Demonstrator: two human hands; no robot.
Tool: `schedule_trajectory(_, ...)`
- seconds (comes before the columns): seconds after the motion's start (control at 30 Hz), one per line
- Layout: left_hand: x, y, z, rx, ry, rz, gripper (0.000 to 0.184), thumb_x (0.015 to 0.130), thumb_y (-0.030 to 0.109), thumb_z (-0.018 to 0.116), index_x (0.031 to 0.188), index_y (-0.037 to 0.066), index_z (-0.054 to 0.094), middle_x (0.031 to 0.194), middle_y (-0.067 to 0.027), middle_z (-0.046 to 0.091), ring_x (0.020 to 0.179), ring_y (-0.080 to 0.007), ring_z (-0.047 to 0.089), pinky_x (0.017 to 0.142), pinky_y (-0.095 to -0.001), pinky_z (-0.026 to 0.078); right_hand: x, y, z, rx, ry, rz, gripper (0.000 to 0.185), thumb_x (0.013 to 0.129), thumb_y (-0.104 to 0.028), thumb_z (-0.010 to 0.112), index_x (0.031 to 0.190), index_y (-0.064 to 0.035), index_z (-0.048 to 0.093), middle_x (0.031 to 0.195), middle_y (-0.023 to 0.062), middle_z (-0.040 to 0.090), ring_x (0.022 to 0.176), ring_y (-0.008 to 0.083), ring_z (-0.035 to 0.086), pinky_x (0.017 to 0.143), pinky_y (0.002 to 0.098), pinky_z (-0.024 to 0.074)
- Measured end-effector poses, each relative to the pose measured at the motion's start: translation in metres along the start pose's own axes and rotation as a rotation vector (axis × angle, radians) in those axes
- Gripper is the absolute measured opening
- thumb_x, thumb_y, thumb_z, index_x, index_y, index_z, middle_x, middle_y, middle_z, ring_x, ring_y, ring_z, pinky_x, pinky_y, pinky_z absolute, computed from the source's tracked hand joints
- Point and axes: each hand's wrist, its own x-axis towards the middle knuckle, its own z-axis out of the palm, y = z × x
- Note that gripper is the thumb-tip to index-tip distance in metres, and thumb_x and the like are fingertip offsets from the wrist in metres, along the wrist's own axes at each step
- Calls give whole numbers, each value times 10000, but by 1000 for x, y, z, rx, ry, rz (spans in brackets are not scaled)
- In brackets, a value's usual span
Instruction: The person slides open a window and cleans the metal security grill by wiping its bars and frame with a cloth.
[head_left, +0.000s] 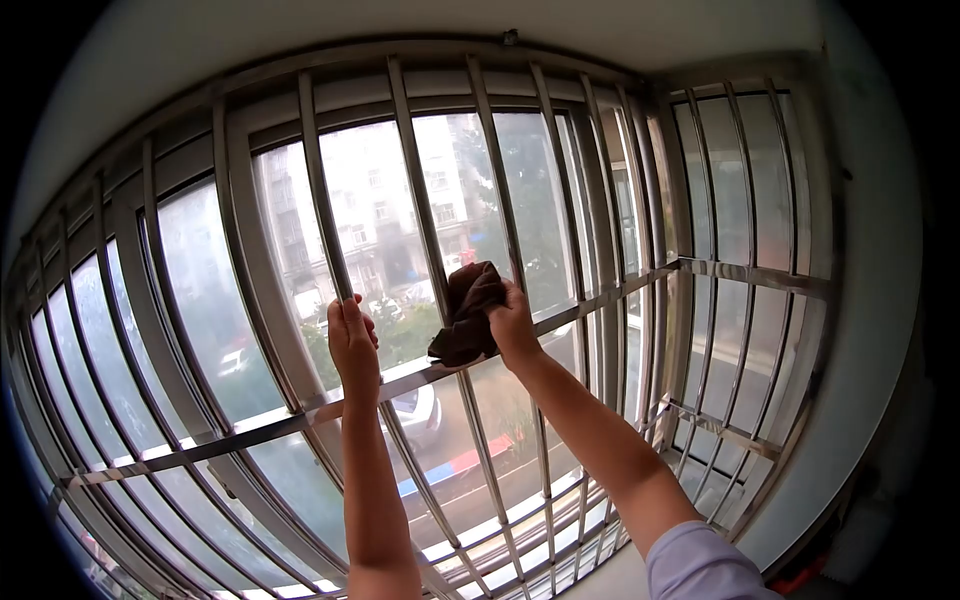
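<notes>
My right hand [515,325] is closed on a dark brown cloth [470,312]. The cloth is bunched around an upright metal bar [422,190], just above the flat horizontal rail [420,377]. To the left, my left hand [354,338] has its fingers wrapped round another upright bar [322,200], also a little above the rail. The cloth hides part of the bar behind it, and my right fingertips are partly hidden by the cloth.
A metal window grille spans the view, with a side section [740,190] at the right. Behind the bars stand framed glass panes [205,290]. Outside are a pale building [380,200], trees and a parked car [415,412]. A wall [880,330] borders the right.
</notes>
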Motion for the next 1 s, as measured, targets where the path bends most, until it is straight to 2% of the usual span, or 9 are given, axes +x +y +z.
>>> schedule_trajectory(0.1,-1,0,-1,34,7,25,276,1038,285,412,1044,47,551,638,33,442,498,-25,389,435,-195,314,26,-44,-40,450,75,251,182,878,-39,552,1048,-53,616,912,62,649,830,185,650,731,307,549)
schedule_trajectory(0.17,-2,1,0,62,20,44,275,1038,283,413,1049,46,552,642,36,432,505,-21,381,438,-190,309,65,-48,-71,259,170,110,135,846,-33,552,963,-12,614,908,78,641,832,169,640,750,278,530)
schedule_trajectory(0.23,-4,3,2,79,50,50,275,1037,284,416,1052,46,555,640,39,426,506,-20,375,439,-189,304,96,-71,-79,297,329,-198,193,853,-52,546,1032,-4,597,958,93,634,863,184,634,780,316,528)
schedule_trajectory(0.43,-8,2,10,146,150,92,279,1039,292,418,1062,52,558,635,41,413,507,-18,356,444,-185,287,170,-52,-14,-711,101,-748,654,841,-70,616,1395,33,283,1220,282,475,1146,421,499,931,480,457)
schedule_trajectory(0.47,-10,3,10,191,149,104,284,1036,303,422,1069,59,562,648,38,416,515,-27,356,454,-187,293,153,-59,-1,-846,106,-556,764,803,-53,662,1406,62,207,1211,279,470,1118,428,531,909,487,490)
schedule_trajectory(0.57,-9,1,10,269,175,119,287,1032,315,429,1073,67,568,660,35,419,521,-37,352,464,-189,299,177,-73,1,-869,93,-592,778,796,-56,667,1399,83,195,1178,276,494,1031,425,591,849,467,540)
schedule_trajectory(0.63,-10,4,13,308,211,101,298,1029,328,439,1070,63,569,663,33,422,521,-38,356,470,-186,304,199,-91,11,-920,125,-608,695,816,-103,656,1341,107,252,1120,266,539,903,399,652,736,447,573)
schedule_trajectory(0.8,-10,4,13,299,213,95,316,1028,343,439,1072,55,560,651,32,426,520,-34,368,467,-187,306,248,-135,31,-894,164,-389,384,844,-240,601,1038,89,553,946,242,671,937,372,674,804,425,554)
schedule_trajectory(1.0,-12,5,12,255,153,119,333,1027,362,438,1111,63,557,670,35,421,543,-31,356,483,-187,305,293,-159,47,-1026,170,-401,336,820,-236,547,1031,-18,693,1069,206,678,1006,362,662,839,462,530)
